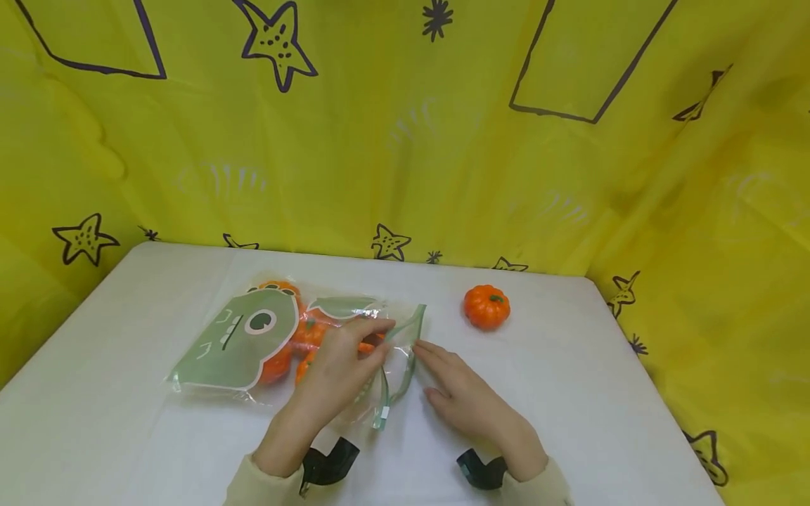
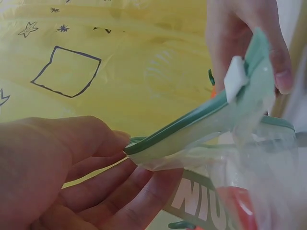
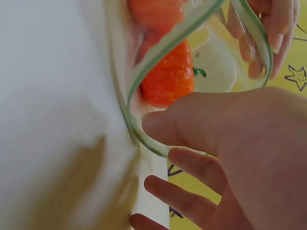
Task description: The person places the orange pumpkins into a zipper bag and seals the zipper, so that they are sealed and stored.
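Bag [image 1: 234, 337] lies on the table [image 1: 607, 422], mouth facing right. Your left hand [image 1: 342, 369] pinches its zip edge [image 2: 182, 121]; your right hand [image 1: 465, 397], fingers extended, meets the rim — better ease it wide gently. One bag; several pumpkins [image 1: 310, 334] inside — overlap prevents exact counting; one loose pumpkin [image 1: 486, 307] beyond.

A person's left hand [image 1: 340, 364] held its thumb and fingers in a pinch; the right hand [image 1: 467, 397] slanted inward, fingers nearly straight, thumb apart.
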A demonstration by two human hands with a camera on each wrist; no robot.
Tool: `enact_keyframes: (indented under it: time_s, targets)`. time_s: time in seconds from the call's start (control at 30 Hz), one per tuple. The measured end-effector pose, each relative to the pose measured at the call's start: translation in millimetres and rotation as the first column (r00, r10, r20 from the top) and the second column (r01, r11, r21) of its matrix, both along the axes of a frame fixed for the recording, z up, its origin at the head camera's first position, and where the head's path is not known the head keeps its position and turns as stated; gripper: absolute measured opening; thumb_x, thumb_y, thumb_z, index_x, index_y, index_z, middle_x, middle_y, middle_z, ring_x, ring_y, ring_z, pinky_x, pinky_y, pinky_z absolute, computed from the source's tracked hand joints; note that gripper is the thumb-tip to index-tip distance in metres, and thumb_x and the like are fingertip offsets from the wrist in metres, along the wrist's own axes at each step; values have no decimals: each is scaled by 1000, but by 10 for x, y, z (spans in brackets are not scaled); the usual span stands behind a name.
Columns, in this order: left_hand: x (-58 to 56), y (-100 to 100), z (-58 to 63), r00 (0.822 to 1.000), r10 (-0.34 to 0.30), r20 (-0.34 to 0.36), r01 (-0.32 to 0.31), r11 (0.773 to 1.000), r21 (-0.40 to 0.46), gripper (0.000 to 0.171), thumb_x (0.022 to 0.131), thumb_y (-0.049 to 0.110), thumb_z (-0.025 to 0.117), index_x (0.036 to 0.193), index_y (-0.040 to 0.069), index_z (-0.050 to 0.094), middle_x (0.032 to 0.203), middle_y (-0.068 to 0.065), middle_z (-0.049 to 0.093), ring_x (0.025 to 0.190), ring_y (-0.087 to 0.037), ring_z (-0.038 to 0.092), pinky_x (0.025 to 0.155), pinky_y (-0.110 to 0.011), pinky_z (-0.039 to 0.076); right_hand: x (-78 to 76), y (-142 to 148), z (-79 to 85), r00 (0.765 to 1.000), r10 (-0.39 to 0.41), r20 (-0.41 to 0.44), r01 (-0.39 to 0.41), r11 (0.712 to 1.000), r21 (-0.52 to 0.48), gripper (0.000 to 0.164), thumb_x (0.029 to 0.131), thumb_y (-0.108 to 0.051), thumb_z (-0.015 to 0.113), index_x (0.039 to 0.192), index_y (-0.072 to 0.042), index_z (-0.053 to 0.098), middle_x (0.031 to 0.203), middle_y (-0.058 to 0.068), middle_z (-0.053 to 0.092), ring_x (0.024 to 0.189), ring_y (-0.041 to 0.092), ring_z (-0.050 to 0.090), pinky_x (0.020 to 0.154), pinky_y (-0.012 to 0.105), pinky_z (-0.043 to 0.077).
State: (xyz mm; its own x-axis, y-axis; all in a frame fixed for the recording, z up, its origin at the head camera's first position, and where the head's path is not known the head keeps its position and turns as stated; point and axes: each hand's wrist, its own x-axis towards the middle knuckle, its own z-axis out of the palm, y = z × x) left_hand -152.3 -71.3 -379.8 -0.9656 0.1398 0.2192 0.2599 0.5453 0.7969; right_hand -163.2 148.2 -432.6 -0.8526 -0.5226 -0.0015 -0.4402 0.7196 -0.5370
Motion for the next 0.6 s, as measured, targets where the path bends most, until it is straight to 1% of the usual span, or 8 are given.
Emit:
enact_keyframes:
  time_s: [0.17,0.27,0.33,0.43,0.53,0.6]
  targets:
    - [14,-2,18,1000,8,9,-8,1000,7,33,87,6,72,121,8,71,112,-3,72,97,-14,68,84,-30,59,-44,100,48,997,-76,-4,76,997,-12,56,95,-11,62,148,-9,45,157,7,39,144,31,38,117,52,33]
    - [21,-2,29,1000,14,9,-14,1000,4,33,87,5,73,120,8,71,110,-3,72,95,-14,68,84,-29,59,-92,179,81,989,-143,-32,142,989,-32,52,95,-10,61,145,-7,48,156,10,40,144,33,37,117,54,32]
    - [14,3,43,1000,9,-4,-9,1000,3,33,87,5,72,120,7,71,110,-3,72,95,-14,68,83,-29,59,-142,239,108,979,-191,-77,187,981,-54,49,95,-9,60,143,-5,49,154,12,42,143,35,38,116,56,32]
    - [3,10,60,1000,2,-14,-2,1000,5,33,87,4,71,119,7,71,111,-4,72,95,-14,68,84,-30,59,-214,328,154,955,-264,-136,249,961,-117,45,94,-6,60,138,-2,52,149,16,45,140,38,40,114,59,34]
    - [8,14,60,1000,2,3,-2,1000,-4,33,87,5,72,120,7,70,112,-4,72,96,-15,67,85,-31,59,-260,407,177,932,-327,-158,304,941,-150,43,94,-5,58,136,2,52,146,18,46,137,40,41,113,60,34]
    - [17,13,53,1000,6,19,-6,1000,-10,33,88,5,72,120,7,70,113,-4,72,97,-15,67,85,-31,59,-276,450,173,922,-351,-163,329,933,-146,42,95,-5,57,135,4,52,145,20,45,135,41,40,112,60,35]
